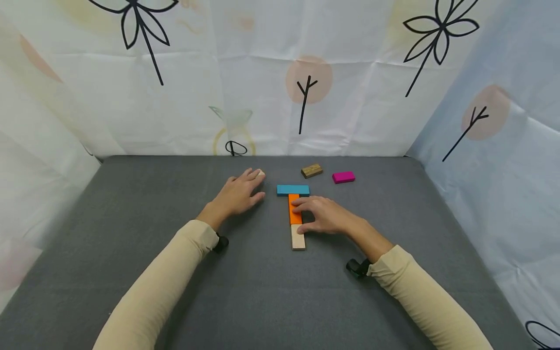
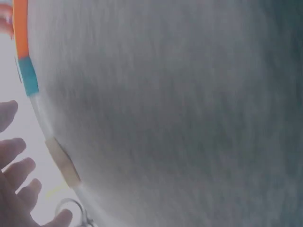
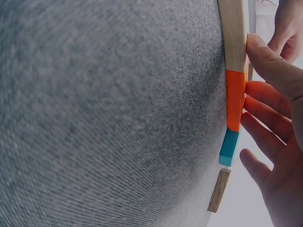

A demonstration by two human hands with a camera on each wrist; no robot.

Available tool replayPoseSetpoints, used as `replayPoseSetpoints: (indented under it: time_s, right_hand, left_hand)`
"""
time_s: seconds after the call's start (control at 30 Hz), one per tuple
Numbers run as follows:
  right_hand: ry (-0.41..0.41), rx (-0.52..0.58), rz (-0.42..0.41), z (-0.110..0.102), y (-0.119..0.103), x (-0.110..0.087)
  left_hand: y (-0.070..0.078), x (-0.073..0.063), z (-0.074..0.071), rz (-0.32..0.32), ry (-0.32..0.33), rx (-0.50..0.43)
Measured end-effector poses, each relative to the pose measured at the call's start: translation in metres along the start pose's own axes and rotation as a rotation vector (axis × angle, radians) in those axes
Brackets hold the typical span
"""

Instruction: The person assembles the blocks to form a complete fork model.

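Observation:
A blue block point(image 1: 293, 190) lies crosswise, with an orange block point(image 1: 295, 217) and a pale wooden block point(image 1: 298, 242) in line below it, forming a T. Over this stem, my right hand point(image 1: 325, 215) rests its fingertips on the orange block and its thumb on the pale one. The right wrist view shows these fingers spread and relaxed. To the left, my left hand point(image 1: 238, 194) reaches toward another light wooden block point(image 1: 261, 173), partly covered by the fingers. Seen from the left wrist, those fingers are spread, and that wooden block point(image 2: 63, 163) shows beside them; contact is unclear.
Behind the T lie a brown wood-grain block point(image 1: 312, 170) and a magenta block point(image 1: 343, 177). Grey cloth point(image 1: 280, 301) covers the table. Printed white fabric point(image 1: 262, 82) hangs along the back edge and both sides.

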State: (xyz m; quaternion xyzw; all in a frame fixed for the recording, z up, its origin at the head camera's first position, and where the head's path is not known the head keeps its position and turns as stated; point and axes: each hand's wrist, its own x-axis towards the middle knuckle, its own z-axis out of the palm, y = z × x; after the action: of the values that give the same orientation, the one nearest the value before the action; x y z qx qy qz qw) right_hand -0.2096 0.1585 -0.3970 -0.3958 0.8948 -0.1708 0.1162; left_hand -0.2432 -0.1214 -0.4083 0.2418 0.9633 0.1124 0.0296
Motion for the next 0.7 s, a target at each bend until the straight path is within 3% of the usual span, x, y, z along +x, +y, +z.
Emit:
replayPoseSetpoints:
  time_s: [0.13, 0.27, 0.43, 0.7]
  right_hand:
    - [0.002, -0.003, -0.003, 0.000, -0.001, 0.000]
    - [0.011, -0.021, -0.006, 0.000, -0.002, -0.001]
    - [0.023, -0.060, -0.006, 0.000, -0.004, -0.001]
    - [0.034, -0.088, 0.020, -0.001, -0.003, -0.001]
  left_hand:
    - [-0.016, -0.003, -0.003, -0.079, -0.006, -0.027]
    - [-0.027, -0.007, -0.002, -0.105, -0.013, -0.060]
    - [-0.030, -0.009, 0.000, -0.082, -0.008, -0.070]
    - [-0.022, -0.009, 0.000, -0.036, -0.005, -0.074]
